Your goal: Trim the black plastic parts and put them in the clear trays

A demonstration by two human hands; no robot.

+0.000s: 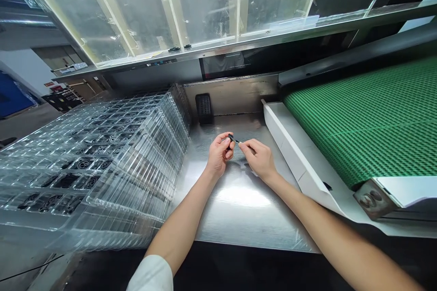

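A small black part (231, 137) is pinched between the thumb and fingers of my left hand (217, 155), above the metal table (239, 218). Close by on the right, my right hand (259, 159) is closed on a thin stick-like piece (237, 141), whose dark end points at the black part. Whether the two pieces touch, I cannot tell. My fingers hide most of both.
Left of my arms stand stacked clear plastic trays (136, 163) with black round parts in their pockets. On the right, a white guard (293, 150) runs beside a green conveyor belt (368, 118). A black ridged object (204, 105) leans at the back below a clear panel (205, 4).
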